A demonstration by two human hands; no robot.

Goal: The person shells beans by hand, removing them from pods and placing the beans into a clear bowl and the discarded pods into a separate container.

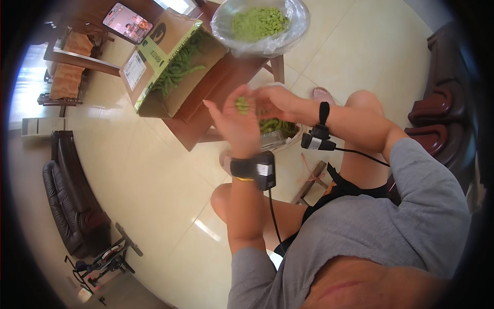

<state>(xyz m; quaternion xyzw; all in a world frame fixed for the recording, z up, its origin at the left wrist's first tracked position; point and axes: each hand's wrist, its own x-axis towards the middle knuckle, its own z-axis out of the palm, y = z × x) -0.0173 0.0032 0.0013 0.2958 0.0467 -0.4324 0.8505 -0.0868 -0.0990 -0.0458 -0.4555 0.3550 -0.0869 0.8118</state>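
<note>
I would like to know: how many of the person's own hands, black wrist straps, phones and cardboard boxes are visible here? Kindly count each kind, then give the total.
Hands: 2 (left hand, right hand)
Black wrist straps: 2 (left strap, right strap)
Phone: 1
Cardboard box: 1
Total: 6

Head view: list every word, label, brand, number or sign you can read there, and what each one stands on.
Cardboard box: dark printing on its green-edged flap; I am not copying it out.
White label on the box: fine print, too small to read.
Phone: its screen shows a picture; no text I can make out.
Black device on the left wrist: pale sticker, any marks too small to read.
</note>
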